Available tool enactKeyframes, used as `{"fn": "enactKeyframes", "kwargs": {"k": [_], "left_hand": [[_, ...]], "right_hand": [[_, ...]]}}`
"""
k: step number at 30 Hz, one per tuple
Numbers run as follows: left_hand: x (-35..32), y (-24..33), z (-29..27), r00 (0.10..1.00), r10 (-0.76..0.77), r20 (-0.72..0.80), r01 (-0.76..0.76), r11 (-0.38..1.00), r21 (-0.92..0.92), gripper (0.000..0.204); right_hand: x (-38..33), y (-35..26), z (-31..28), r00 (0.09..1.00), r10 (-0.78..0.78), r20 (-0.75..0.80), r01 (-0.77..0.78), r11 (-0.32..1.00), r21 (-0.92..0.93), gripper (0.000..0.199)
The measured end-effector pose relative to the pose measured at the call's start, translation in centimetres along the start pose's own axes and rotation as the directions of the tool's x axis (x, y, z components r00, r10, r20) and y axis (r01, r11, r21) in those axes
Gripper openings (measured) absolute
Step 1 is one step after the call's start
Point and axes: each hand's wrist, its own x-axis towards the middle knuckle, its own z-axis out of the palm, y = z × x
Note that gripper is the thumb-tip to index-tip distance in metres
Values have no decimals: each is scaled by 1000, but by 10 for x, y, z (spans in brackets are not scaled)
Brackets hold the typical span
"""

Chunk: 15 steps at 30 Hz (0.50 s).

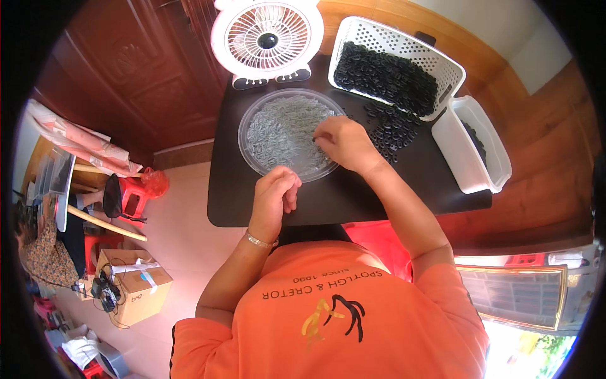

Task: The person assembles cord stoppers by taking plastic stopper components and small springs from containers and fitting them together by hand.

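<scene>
My right hand [348, 144] reaches over the right side of a round clear tray [242, 150], its thumb and fingers pinched on a small dark piece at their tips. Many small, slender, pale grey see-through pieces [273, 129] cover the tray's bottom. At the tray's front edge is my left hand [276, 194], fingers curled in toward the thumb; what they hold, if anything, is hidden. Just right of the tray lies a loose spread of small black oval pieces [390, 129]. A white perforated basket [449, 66] behind them holds a heap of the same black pieces.
The dark table [230, 205] carries a white-and-pink fan [268, 41] at the back left and a white bin [464, 145] with dark pieces at the right. On the floor to the left stand a cardboard box [142, 290] and a red stool [134, 192].
</scene>
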Motion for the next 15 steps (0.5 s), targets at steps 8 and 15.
{"fn": "enactKeyframes", "kwargs": {"k": [8, 15], "left_hand": [[21, 8, 9, 996, 73, -57, -68, 995, 78, 18], [35, 6, 8, 992, 128, -5, -127, 991, 32, 17]], "right_hand": [[3, -11, -2, 914, 208, 347, -405, 510, 759, 12], [5, -39, -11, 927, 186, 326, -375, 461, 804, 12]]}}
